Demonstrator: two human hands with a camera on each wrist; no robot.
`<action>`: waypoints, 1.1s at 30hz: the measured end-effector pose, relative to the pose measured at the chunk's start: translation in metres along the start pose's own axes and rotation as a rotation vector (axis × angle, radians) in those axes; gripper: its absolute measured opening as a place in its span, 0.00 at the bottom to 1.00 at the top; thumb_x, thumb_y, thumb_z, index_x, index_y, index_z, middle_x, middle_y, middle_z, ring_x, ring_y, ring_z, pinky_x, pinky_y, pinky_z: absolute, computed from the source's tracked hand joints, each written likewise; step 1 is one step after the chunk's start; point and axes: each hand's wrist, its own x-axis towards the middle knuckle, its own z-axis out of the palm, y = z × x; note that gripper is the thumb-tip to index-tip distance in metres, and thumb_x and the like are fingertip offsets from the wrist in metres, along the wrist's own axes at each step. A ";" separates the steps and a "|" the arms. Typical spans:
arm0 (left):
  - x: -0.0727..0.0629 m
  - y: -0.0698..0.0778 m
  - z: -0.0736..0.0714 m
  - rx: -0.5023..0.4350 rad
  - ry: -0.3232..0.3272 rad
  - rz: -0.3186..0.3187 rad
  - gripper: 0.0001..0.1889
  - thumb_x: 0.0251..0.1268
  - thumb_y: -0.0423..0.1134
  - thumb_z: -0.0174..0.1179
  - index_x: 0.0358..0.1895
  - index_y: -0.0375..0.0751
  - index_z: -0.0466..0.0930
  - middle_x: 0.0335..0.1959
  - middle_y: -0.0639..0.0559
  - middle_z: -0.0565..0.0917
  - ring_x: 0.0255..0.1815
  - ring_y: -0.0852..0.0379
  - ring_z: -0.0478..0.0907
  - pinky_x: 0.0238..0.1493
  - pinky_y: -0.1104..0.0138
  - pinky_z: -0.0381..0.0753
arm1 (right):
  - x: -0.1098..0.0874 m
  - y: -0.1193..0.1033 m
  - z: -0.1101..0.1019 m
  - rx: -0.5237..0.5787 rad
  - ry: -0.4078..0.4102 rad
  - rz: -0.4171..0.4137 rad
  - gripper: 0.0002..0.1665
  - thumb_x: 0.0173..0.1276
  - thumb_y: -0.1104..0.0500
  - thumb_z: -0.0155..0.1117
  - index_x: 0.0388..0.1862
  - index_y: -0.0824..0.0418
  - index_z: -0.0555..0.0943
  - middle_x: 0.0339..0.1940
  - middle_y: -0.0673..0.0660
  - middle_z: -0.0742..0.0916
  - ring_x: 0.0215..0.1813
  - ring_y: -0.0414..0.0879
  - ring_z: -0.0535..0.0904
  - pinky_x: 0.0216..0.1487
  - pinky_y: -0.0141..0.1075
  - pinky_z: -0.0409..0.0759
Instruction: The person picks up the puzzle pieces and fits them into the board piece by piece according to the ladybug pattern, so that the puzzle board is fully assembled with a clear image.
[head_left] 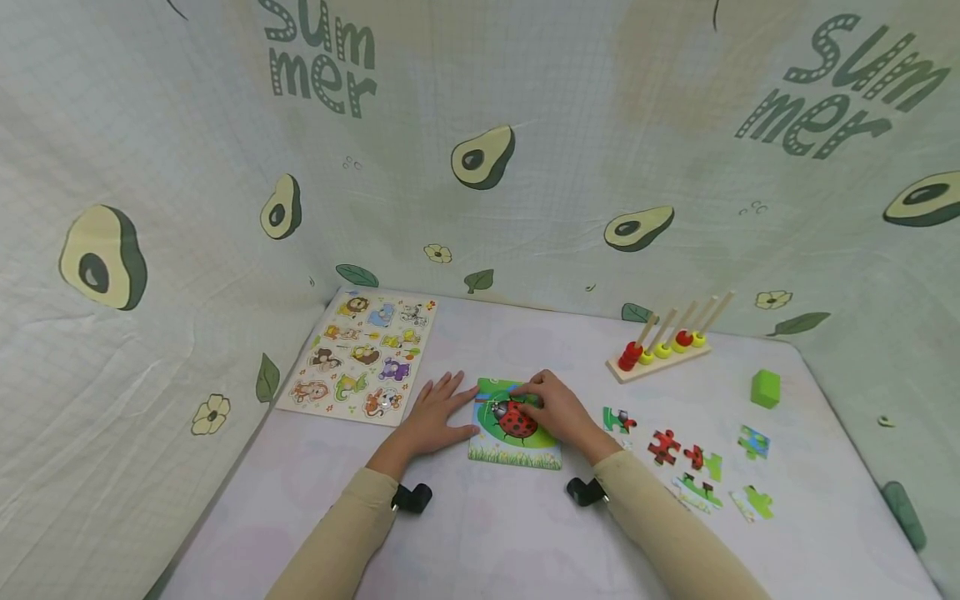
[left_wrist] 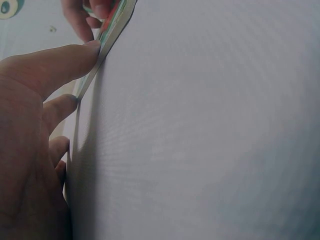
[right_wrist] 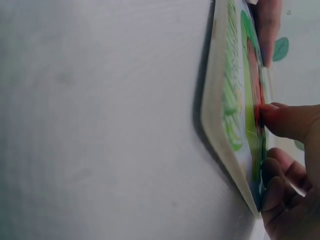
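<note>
A flat ladybug puzzle board (head_left: 513, 454) lies in front of the person, with a red spotted ladybug, green leaf and grass border. My left hand (head_left: 431, 423) rests at its left side with fingers spread; thumb and index fingertips touch the edge. The right hand (head_left: 558, 408) bends over the upper right part of the board. Its thumb and fingers pinch a small puzzle piece (head_left: 517, 389) against the picture, mostly hidden by the fingers. In the right wrist view, the thumb (right_wrist: 287, 120) meets the red area and the other fingers curl near the board's far edge.
Several loose puzzle pieces (head_left: 663, 447) lie to the right. Behind them stand a wooden peg stacker (head_left: 660, 362) with red and yellow beads and a green block (head_left: 766, 388). An animal peg board (head_left: 360, 354) lies back left. Printed cloth walls enclose the table.
</note>
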 end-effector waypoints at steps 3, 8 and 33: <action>0.000 0.001 -0.001 0.004 -0.001 0.000 0.39 0.69 0.62 0.60 0.79 0.55 0.62 0.84 0.46 0.50 0.84 0.45 0.39 0.81 0.46 0.33 | 0.000 -0.001 -0.001 -0.017 0.004 -0.015 0.14 0.72 0.57 0.69 0.55 0.51 0.88 0.48 0.54 0.77 0.44 0.46 0.73 0.48 0.42 0.75; 0.001 0.001 -0.001 0.009 -0.001 -0.003 0.39 0.69 0.62 0.60 0.79 0.56 0.62 0.84 0.47 0.50 0.84 0.46 0.39 0.81 0.47 0.33 | 0.000 -0.002 -0.002 -0.053 0.014 -0.062 0.15 0.71 0.58 0.69 0.55 0.53 0.88 0.48 0.55 0.77 0.45 0.47 0.73 0.49 0.44 0.76; 0.001 -0.001 0.001 0.001 0.001 -0.004 0.39 0.68 0.62 0.61 0.79 0.57 0.63 0.84 0.47 0.51 0.84 0.46 0.39 0.81 0.47 0.32 | -0.003 -0.005 0.000 -0.094 0.012 -0.080 0.15 0.74 0.58 0.66 0.57 0.52 0.88 0.49 0.55 0.76 0.47 0.48 0.73 0.52 0.45 0.77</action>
